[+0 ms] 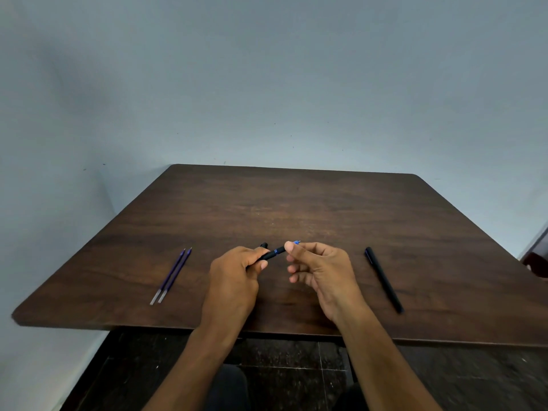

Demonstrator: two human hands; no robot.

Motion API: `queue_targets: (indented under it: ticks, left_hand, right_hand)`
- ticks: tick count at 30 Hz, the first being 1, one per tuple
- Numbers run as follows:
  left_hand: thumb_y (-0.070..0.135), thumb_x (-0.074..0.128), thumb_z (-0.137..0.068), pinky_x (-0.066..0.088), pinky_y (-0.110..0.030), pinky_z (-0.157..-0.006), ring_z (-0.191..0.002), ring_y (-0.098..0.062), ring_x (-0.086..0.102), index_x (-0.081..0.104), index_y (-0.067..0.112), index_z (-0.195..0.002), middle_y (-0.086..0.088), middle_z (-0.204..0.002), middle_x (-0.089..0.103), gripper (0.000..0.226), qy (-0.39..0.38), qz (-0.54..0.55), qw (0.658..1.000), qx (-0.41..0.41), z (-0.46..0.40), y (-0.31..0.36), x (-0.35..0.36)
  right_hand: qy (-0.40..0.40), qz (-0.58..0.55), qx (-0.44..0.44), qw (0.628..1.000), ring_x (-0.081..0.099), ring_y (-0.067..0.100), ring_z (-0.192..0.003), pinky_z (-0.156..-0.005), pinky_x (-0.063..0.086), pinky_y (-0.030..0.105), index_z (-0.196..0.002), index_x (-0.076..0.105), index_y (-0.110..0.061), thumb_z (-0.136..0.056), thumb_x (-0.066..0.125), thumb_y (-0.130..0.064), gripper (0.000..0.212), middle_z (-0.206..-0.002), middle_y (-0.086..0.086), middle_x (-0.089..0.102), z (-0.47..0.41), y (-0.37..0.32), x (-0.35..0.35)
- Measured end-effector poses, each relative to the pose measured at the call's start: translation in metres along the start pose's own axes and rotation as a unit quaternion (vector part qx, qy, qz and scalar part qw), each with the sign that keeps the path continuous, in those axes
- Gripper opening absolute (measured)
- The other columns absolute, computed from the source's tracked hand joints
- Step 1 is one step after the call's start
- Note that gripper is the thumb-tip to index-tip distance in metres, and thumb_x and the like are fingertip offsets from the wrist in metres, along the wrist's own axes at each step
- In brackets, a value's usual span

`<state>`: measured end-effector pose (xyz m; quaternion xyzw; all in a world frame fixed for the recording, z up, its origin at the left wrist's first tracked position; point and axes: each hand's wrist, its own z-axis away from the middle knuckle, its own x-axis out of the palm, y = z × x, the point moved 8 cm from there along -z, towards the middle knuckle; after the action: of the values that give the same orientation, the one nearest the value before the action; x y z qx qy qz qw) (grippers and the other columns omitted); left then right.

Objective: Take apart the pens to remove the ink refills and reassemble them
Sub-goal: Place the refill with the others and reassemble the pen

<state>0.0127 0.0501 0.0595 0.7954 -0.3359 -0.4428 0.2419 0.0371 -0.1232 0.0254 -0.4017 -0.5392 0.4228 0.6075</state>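
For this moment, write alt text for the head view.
Both hands hold a black plastic pen over a dark wooden table: left hand grips the barrel, right hand pinches its blue tip.

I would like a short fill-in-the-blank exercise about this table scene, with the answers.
1. The left hand grips a black ____ barrel.
2. ____ ink refills lie side by side on the table.
3. The capped pen lies to the ____ of the right hand.

Answers: pen; two; right
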Motion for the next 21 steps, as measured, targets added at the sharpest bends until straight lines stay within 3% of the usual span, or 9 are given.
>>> queue_targets:
  ticks: [4, 12, 16, 21]
  left_hand:
    - [0.006, 0.071, -0.088, 0.036, 0.000, -0.078, -0.089, -0.004, 0.063, 0.077, 0.016, -0.112, 0.007, -0.098, 0.073, 0.026, -0.008, -0.012, 1.000, 0.002, 0.0008, 0.0015, -0.0012]
    - [0.007, 0.072, -0.088, 0.039, -0.002, -0.078, -0.092, -0.007, 0.065, 0.076, 0.016, -0.112, 0.006, -0.099, 0.073, 0.026, -0.013, -0.005, 1.000, -0.001, 0.0042, 0.0050, 0.0006]
    - [0.007, 0.071, -0.088, 0.045, -0.012, -0.081, -0.092, -0.008, 0.065, 0.076, 0.017, -0.112, 0.005, -0.100, 0.073, 0.026, -0.013, -0.013, 1.000, 0.003, 0.0054, 0.0058, -0.0005]
    - [0.008, 0.071, -0.088, 0.039, -0.003, -0.077, -0.089, -0.001, 0.062, 0.076, 0.018, -0.112, 0.010, -0.098, 0.072, 0.026, -0.014, -0.010, 1.000, 0.001, 0.0056, 0.0067, 0.0011]
  right_hand:
    - [-0.021, -0.086, 0.021, 0.996, 0.066, 0.023, -0.068, -0.060, 0.059, 0.032, -0.101, 0.077, 0.006, -0.082, 0.077, 0.001, 0.020, -0.085, 0.018, 0.071, 0.0042, 0.0024, 0.0036]
    - [0.011, -0.036, 0.013, 0.999, 0.065, 0.021, -0.062, -0.056, 0.058, 0.032, -0.089, 0.072, 0.004, -0.077, 0.086, -0.016, 0.027, -0.075, 0.013, 0.070, 0.0093, 0.0024, 0.0011]
    - [-0.026, -0.090, 0.019, 0.995, 0.066, 0.022, -0.066, -0.059, 0.058, 0.033, -0.101, 0.076, 0.004, -0.079, 0.081, -0.003, 0.024, -0.082, 0.014, 0.072, 0.0109, 0.0053, 0.0053]
    - [0.009, -0.039, 0.019, 0.999, 0.065, 0.019, -0.060, -0.054, 0.056, 0.030, -0.081, 0.074, 0.001, -0.068, 0.089, -0.018, 0.028, -0.071, 0.012, 0.070, 0.0068, 0.0056, 0.0019]
